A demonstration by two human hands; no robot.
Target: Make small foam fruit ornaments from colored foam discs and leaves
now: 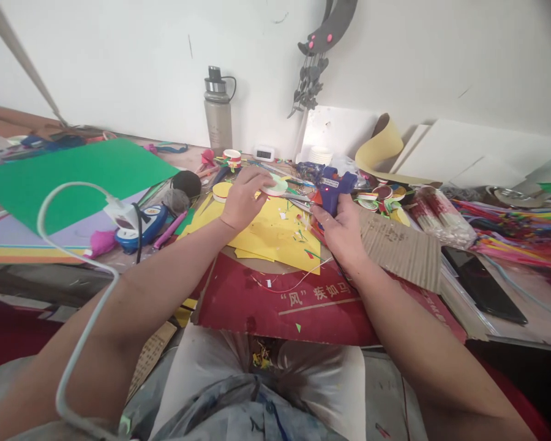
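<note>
My left hand (245,199) pinches a small round piece with a pale green top (278,185) above the yellow paper sheets (257,229). In my right hand (343,231) is a blue hot glue gun (334,188), its orange nozzle end turned left toward the round piece. A small gap seems to separate the nozzle from the piece; whether glue is coming out cannot be made out. Paper scraps lie scattered over the yellow sheets. Beneath them is a red cardboard sheet (275,306) with printed characters. Left of my left hand lies a yellow-topped round piece (221,191).
A grey bottle (218,116) and a small digital clock (263,153) stand by the wall. Green paper (78,177) and a blue device (142,228) with a white cable lie left. Corrugated cardboard (399,248), a black phone (482,285) and colourful pipe cleaners (518,226) lie right.
</note>
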